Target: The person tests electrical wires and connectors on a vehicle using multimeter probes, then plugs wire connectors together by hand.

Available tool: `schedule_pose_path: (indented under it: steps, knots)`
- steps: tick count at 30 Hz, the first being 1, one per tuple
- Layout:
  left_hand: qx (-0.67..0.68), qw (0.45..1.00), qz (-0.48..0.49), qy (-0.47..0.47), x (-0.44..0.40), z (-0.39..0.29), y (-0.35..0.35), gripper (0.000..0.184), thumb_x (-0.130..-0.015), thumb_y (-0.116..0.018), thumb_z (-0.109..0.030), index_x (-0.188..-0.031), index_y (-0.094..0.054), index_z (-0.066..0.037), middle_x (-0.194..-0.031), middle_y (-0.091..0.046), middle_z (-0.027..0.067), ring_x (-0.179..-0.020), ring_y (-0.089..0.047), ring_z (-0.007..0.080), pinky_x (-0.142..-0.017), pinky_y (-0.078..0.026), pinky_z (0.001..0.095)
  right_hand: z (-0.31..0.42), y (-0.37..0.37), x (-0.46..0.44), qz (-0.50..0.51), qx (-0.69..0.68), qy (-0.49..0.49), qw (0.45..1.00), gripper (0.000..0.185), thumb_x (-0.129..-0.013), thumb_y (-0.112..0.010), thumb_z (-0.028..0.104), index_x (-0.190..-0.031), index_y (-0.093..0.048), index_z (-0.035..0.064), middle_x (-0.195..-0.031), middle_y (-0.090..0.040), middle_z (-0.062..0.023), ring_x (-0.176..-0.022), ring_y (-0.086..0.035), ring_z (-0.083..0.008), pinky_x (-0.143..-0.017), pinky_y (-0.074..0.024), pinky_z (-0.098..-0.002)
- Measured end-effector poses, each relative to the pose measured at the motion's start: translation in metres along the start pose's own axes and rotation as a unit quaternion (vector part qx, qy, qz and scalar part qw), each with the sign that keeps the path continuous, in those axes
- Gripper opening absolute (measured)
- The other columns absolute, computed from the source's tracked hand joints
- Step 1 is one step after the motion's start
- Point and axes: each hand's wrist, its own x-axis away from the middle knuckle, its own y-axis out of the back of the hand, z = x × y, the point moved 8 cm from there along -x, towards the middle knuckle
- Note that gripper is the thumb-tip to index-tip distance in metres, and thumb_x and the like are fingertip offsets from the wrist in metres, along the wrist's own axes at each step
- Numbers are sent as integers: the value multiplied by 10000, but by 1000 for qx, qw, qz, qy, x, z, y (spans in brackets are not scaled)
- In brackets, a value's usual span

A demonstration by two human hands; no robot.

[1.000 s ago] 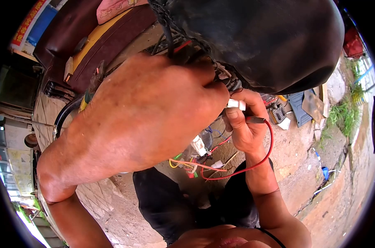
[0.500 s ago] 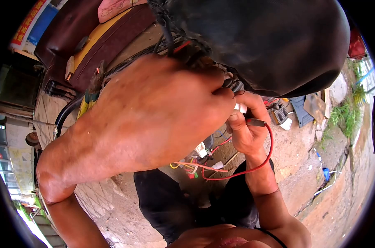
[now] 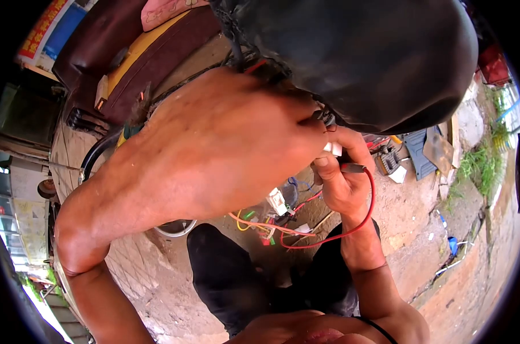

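My left hand (image 3: pixel 231 143) spans the middle of the view, back toward me, with fingers curled under the edge of a black padded seat (image 3: pixel 380 63). Its fingertips are largely hidden; what they grip cannot be made out. Against them, my right hand (image 3: pixel 347 180) pinches a small white plastic connector (image 3: pixel 333 148) between thumb and fingers. A red wire (image 3: pixel 371 200) with a dark end piece runs from beside the right thumb and loops down. Below the hands hang loose coloured wires (image 3: pixel 260 226) and a larger white connector (image 3: pixel 277 200).
A yellow-handled tool (image 3: pixel 128 133) lies partly hidden behind my left forearm. At upper left stands a dark red sofa (image 3: pixel 168 57). Grey plastic pieces (image 3: pixel 419 155) and a finned metal part (image 3: pixel 389 157) lie on the ground (image 3: pixel 409 223) to the right.
My left hand and forearm have shifted slightly upward and turned, uncovering more of the white connector and wires below. My right hand keeps its pinch in nearly the same place.
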Motion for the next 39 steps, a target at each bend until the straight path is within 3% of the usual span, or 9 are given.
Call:
schedule_pose_path:
  steps: [10, 15, 18, 27, 33, 37, 39]
  knots:
    - [-58, 997, 36, 28, 5, 3, 1, 218, -662, -694, -36, -877, -655, -37, -853, -677, 101, -790, -666, 347, -673, -533, 397, 6, -1, -5, 10, 10, -14, 1000, 224, -897, -753, 77, -1098, -671, 25, -937, -689, -48, -790, -624, -102, -710, -500, -247]
    - [-10, 990, 103, 91, 5, 20, -5, 109, -791, -726, -53, -880, -667, -32, -797, -665, 114, -773, -658, 358, -645, -509, 404, 8, -2, -5, 12, 8, -1, 1000, 233, -903, -752, 80, -1111, -664, 21, -941, -689, -47, -794, -620, -94, -706, -498, -244]
    - [29, 988, 88, 123, 7, 22, -3, 93, -846, -734, -79, -893, -675, -24, -765, -660, 122, -753, -658, 356, -639, -498, 418, 10, -3, -5, 16, 10, 5, 1000, 237, -912, -749, 91, -1120, -659, 21, -937, -683, -42, -799, -613, -87, -710, -495, -242]
    - [1, 998, -13, 67, 7, 11, 27, 222, -809, -759, -66, -1031, -756, -62, -872, -712, 174, -773, -683, 368, -668, -548, 398, 1, 1, -5, 8, -36, -27, 999, 255, -949, -719, 129, -1163, -637, 17, -943, -661, -18, -832, -585, -78, -740, -470, -232]
    - [-32, 994, 36, 101, 9, 17, 24, 265, -787, -768, -77, -1052, -757, -72, -892, -713, 169, -781, -685, 370, -673, -547, 411, 2, -1, -5, 11, -72, -39, 997, 280, -945, -714, 100, -1194, -623, 9, -963, -659, -23, -833, -585, -66, -725, -470, -226]
    - [38, 994, -8, 99, 15, 25, 20, 250, -819, -742, -98, -1068, -755, -78, -930, -714, 172, -845, -684, 366, -725, -545, 425, 3, -3, -5, 6, -106, -57, 993, 330, -935, -718, 85, -1234, -601, 9, -970, -672, -20, -813, -584, -56, -713, -471, -222]
    - [28, 995, 16, 92, 12, 23, 22, 251, -834, -732, -119, -1081, -751, -76, -936, -715, 169, -875, -682, 362, -748, -541, 431, 3, -2, -5, -5, -104, -57, 993, 356, -928, -722, 80, -1251, -590, 12, -965, -677, -15, -802, -584, -53, -708, -469, -220]
